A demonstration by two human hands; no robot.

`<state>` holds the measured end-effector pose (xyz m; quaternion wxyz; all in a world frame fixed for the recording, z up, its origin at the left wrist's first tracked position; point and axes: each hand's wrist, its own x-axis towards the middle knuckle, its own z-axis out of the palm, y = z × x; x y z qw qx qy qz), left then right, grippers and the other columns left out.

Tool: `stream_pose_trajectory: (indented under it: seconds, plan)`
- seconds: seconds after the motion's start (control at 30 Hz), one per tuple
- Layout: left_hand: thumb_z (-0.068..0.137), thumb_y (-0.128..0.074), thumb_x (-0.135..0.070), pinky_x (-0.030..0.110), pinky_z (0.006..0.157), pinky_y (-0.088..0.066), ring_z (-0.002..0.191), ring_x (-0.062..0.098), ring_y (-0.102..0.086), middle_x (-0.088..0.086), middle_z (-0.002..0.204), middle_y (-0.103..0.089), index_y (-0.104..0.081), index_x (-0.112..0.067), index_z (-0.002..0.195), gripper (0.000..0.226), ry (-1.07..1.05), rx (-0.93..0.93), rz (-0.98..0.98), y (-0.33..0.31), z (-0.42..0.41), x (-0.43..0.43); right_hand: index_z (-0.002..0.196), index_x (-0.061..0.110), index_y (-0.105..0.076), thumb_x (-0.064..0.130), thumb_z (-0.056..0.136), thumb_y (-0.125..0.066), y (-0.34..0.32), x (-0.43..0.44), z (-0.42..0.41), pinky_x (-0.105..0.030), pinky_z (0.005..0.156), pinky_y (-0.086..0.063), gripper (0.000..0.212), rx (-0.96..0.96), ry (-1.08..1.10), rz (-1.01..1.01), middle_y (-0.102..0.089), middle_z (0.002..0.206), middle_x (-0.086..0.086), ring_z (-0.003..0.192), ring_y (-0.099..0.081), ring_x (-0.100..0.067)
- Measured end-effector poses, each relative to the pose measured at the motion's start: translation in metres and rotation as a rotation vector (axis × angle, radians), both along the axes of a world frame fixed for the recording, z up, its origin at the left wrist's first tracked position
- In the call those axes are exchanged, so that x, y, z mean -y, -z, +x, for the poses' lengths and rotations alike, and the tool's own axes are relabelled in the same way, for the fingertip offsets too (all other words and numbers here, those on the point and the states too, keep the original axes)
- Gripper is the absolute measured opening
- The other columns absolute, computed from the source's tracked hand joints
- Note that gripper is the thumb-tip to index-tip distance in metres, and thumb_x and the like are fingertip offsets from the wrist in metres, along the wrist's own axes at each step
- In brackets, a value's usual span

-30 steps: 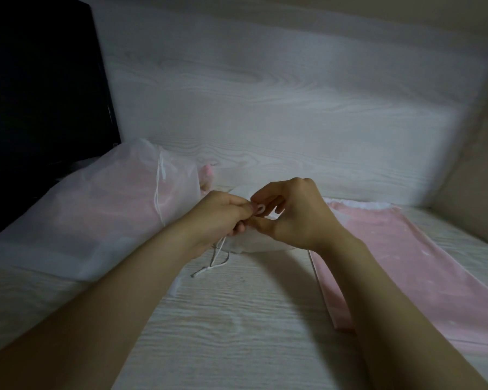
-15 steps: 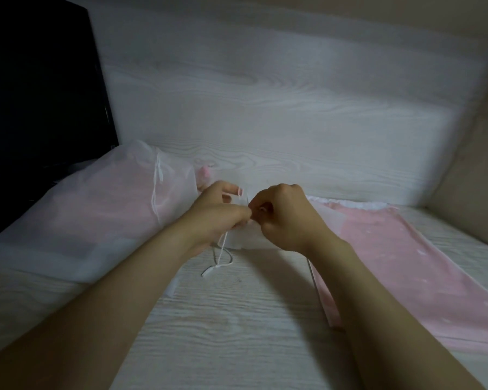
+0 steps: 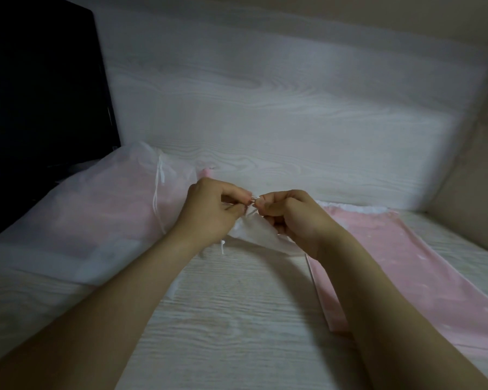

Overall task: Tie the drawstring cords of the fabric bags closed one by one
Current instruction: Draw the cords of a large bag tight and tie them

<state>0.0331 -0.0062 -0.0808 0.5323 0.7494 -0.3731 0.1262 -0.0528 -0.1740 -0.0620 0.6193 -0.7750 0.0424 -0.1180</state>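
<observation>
Just above the surface (image 3: 237,319), between both hands: the cord (image 3: 252,200), pulled short, with long axis from left to right. Belongs to the white bag (image 3: 259,237), mouth gathered and lifted right under the knuckles, body resting on the surface. Equally near to both sides. For the left hand (image 3: 209,212): fingers curled, pinching the cord's left part. For the right hand (image 3: 290,218): the same on the right part, fingertips almost touching. Probably asks for a pull apart along this line; whether a knot exists already, cannot tell.
</observation>
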Motion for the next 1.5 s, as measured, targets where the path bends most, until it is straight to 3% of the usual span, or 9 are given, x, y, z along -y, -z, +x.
stream_pose_trajectory:
  seconds: [0.4,0.5,0.6,0.77,0.93,1.1,1.23,1.3,1.5]
  plan:
    - [0.087,-0.083,-0.017,0.023,0.083,-0.059,0.090,0.007,-0.070,-0.007,0.093,-0.071,-0.074,-0.019,0.081,0.011,0.030,0.161,0.003,0.004,-0.003,0.003,0.092,-0.001,-0.076,0.006,0.094,-0.061,0.002,0.003,0.002,-0.023,0.052,-0.038,0.017,0.026,0.071,-0.018,-0.055,0.073,-0.010,0.060,-0.046,-0.014]
    - [0.082,-0.062,-0.041,0.022,0.086,-0.047,0.089,0.007,-0.059,-0.007,0.093,-0.059,-0.055,-0.017,0.067,0.029,0.069,-0.023,0.096,-0.002,-0.004,0.003,0.091,-0.001,-0.076,0.005,0.096,-0.062,0.002,0.000,0.001,-0.021,0.052,-0.038,0.016,0.043,0.048,-0.042,-0.056,0.069,-0.006,0.059,-0.045,-0.012]
    - [0.079,-0.047,-0.036,0.037,0.077,-0.035,0.070,0.012,-0.046,-0.005,0.071,-0.048,-0.041,-0.017,0.056,0.030,0.169,-0.306,0.078,-0.013,-0.006,-0.001,0.095,-0.003,-0.077,0.010,0.098,-0.065,0.004,-0.004,0.002,-0.020,0.052,-0.036,0.017,0.058,0.040,-0.088,-0.055,0.067,-0.005,0.056,-0.043,-0.010]
    - [0.073,-0.069,-0.042,0.037,0.081,-0.047,0.081,0.020,-0.057,0.002,0.073,-0.059,-0.065,-0.014,0.069,0.029,0.201,-0.540,-0.338,-0.026,-0.003,-0.008,0.086,0.002,-0.077,0.012,0.097,-0.068,0.005,0.001,0.005,-0.024,0.053,-0.037,0.017,0.080,0.208,-0.062,-0.055,0.058,0.002,0.051,-0.046,-0.008]
    - [0.097,-0.070,-0.022,0.042,0.099,-0.054,0.103,0.021,-0.072,0.008,0.110,-0.075,-0.070,-0.018,0.077,0.021,0.484,-0.712,-0.583,-0.034,-0.002,-0.010,0.088,0.002,-0.077,0.015,0.096,-0.070,0.006,0.003,0.007,-0.031,0.060,-0.038,0.017,0.083,0.260,-0.073,-0.058,0.064,-0.003,0.055,-0.048,-0.011]
    - [0.089,-0.066,0.008,0.038,0.073,-0.064,0.096,0.022,-0.068,0.012,0.117,-0.061,-0.056,-0.016,0.099,0.028,0.060,-0.264,-0.182,-0.012,0.001,-0.005,0.092,-0.001,-0.076,0.015,0.097,-0.069,0.005,0.002,0.004,-0.025,0.053,-0.035,0.019,0.092,0.270,-0.083,-0.053,0.059,-0.001,0.049,-0.044,-0.007]
    - [0.092,-0.044,0.013,0.032,0.054,-0.062,0.096,0.027,-0.070,0.006,0.114,-0.061,-0.058,-0.019,0.101,0.035,-0.121,-0.195,-0.139,-0.010,0.002,-0.004,0.093,-0.001,-0.076,0.014,0.097,-0.068,0.004,0.002,0.003,-0.021,0.051,-0.036,0.018,0.094,0.283,-0.087,-0.053,0.059,-0.001,0.049,-0.043,-0.008]
    - [0.094,-0.042,0.005,0.035,0.058,-0.063,0.088,0.023,-0.073,0.001,0.103,-0.071,-0.062,-0.020,0.098,0.031,-0.250,-0.136,-0.171,-0.013,0.007,-0.005,0.092,0.001,-0.077,0.016,0.097,-0.069,0.004,0.001,0.003,-0.024,0.052,-0.034,0.018,0.089,0.290,-0.086,-0.052,0.060,-0.002,0.050,-0.043,-0.009]
    - [0.100,-0.045,-0.013,0.041,0.084,-0.060,0.088,0.032,-0.078,0.009,0.086,-0.078,-0.066,-0.011,0.082,0.028,0.032,-0.566,-0.452,-0.030,0.002,-0.006,0.086,0.004,-0.078,0.015,0.097,-0.070,0.005,0.000,0.003,-0.028,0.060,-0.038,0.017,0.077,0.289,-0.088,-0.055,0.065,-0.004,0.062,-0.046,-0.017]
